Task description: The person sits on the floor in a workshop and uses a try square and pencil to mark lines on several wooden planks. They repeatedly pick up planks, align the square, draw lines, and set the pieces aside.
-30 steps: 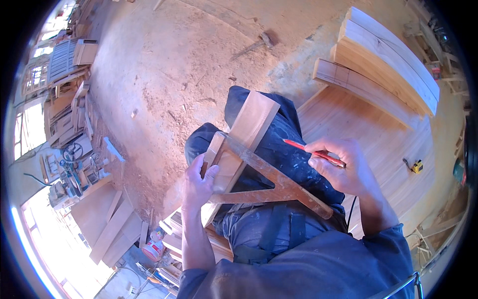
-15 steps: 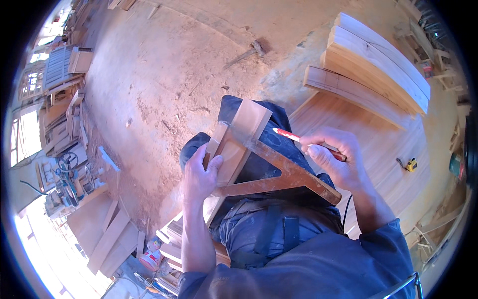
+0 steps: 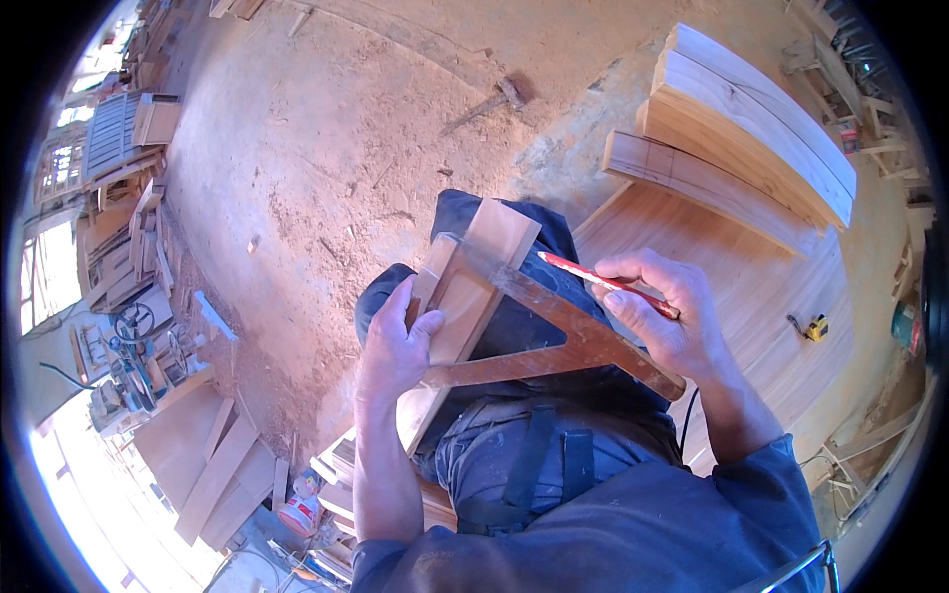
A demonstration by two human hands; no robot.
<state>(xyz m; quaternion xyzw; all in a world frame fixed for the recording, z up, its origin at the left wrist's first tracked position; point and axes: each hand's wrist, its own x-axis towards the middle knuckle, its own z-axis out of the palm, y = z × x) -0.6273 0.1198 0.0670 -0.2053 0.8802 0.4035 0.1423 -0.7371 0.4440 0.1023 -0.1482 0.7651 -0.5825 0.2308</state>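
Note:
A long light wooden board [image 3: 502, 233] lies slanted across my lap. Over it rests a wooden carpenter's square [image 3: 568, 311], with a dark brown blade, a diagonal brace and a paler stock [image 3: 431, 269]. My left hand [image 3: 393, 346] is closed around the stock, pressing it to the left edge of the board, thumb on top. In my right hand [image 3: 664, 301] is a red carpenter's pencil [image 3: 603, 277], pinched between thumb and fingers. Its pale tip points left, just off the board's far right edge and above my dark trouser leg.
To my right, a wide wooden panel [image 3: 732, 296] carries thick curved planks [image 3: 746, 128] and a yellow tape measure [image 3: 816, 328]. A hammer [image 3: 509, 94] lies on the dusty floor ahead. At left are a machine with a handwheel [image 3: 135, 321], stacked boards [image 3: 222, 474] and a bucket [image 3: 299, 514].
The pencil has turned slightly in my right hand, its tip shifting a little left and up toward the board. The square's free end has shifted slightly right. My left hand keeps its grip.

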